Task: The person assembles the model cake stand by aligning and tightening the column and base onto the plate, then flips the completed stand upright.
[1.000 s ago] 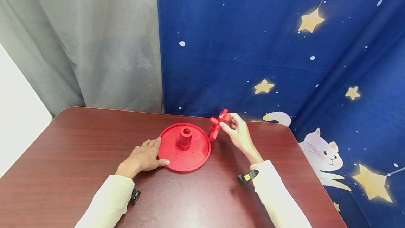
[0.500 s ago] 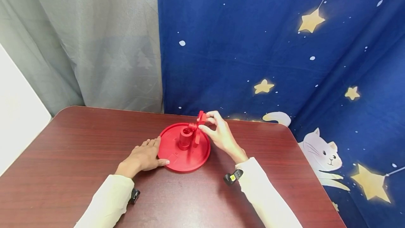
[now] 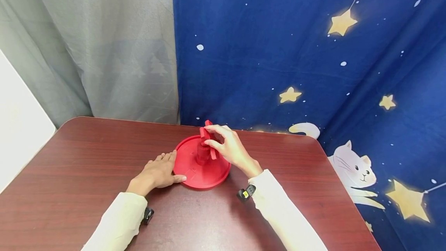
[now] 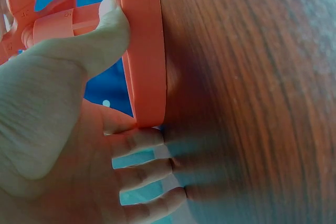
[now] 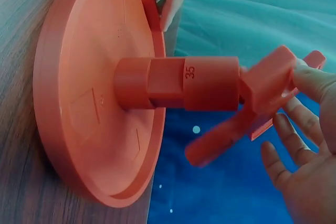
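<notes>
A round red base (image 3: 198, 183) lies on the table, a hollow post (image 5: 168, 82) marked "35" rising from its middle. My left hand (image 3: 156, 171) rests at the base's left edge. Its fingers are straight and spread, and the thumb touches the rim. My right hand (image 3: 230, 146) pinches a red handle with several arms (image 5: 268, 85) between thumb and fingers. The handle sits tilted right at the post's top, and its threaded stub is mostly hidden there. One handle arm slants down beside the post in the right wrist view.
The brown wooden table (image 3: 87, 158) extends around the base. Behind it hang a grey curtain (image 3: 132, 49) and a blue curtain with stars (image 3: 261, 49), close to the table's back edge. Dark wrist devices are on both sleeves.
My right hand has carried the handle leftward from beyond the base's right rim to the top of the post. The left hand and the base have stayed in place.
</notes>
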The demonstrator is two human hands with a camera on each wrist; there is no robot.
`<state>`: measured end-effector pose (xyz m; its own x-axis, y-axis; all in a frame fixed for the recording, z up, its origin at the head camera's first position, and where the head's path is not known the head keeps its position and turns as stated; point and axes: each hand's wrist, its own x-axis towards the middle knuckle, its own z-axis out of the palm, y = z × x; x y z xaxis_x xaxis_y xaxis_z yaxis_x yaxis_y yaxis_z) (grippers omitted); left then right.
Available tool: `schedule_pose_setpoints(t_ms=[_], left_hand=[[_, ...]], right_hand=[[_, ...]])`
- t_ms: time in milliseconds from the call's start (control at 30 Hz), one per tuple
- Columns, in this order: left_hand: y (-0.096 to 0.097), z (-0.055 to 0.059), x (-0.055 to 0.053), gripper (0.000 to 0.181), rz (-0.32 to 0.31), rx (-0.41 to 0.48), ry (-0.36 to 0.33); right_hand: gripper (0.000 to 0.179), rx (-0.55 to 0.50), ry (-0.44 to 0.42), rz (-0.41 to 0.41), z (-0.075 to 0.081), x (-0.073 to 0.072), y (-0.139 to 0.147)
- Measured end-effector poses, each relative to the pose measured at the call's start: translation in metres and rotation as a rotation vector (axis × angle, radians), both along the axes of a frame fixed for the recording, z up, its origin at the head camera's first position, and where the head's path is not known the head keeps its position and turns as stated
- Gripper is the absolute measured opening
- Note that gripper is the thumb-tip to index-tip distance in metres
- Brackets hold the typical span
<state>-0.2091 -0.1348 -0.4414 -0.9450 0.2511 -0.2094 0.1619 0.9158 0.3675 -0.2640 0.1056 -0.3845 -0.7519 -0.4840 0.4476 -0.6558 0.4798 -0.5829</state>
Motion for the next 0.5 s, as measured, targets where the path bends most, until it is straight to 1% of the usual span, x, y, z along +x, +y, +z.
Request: schedule_pose_setpoints(t_ms=[100, 233, 333, 500], left_hand=[[-0.0003, -0.0004, 0.0000, 0.106, 0.000, 0.004, -0.002], [-0.0003, -0.0006, -0.0003, 0.107, 0.003, 0.013, -0.002], [0.0000, -0.0006, -0.0004, 0.106, 0.003, 0.015, 0.004], [0.0001, -0.0008, -0.0006, 0.105, 0.000, 0.003, 0.006]], right_hand=[[0.045, 0.038, 0.018, 0.040, -0.0011, -0.0002, -0.0039], [0.037, 0.105, 0.066, 0.085, -0.0026, -0.0005, -0.0062], [0.032, 0.135, 0.082, 0.119, -0.0024, -0.0007, -0.0068], [0.029, 0.173, 0.114, 0.198, -0.0016, -0.0019, -0.0084]])
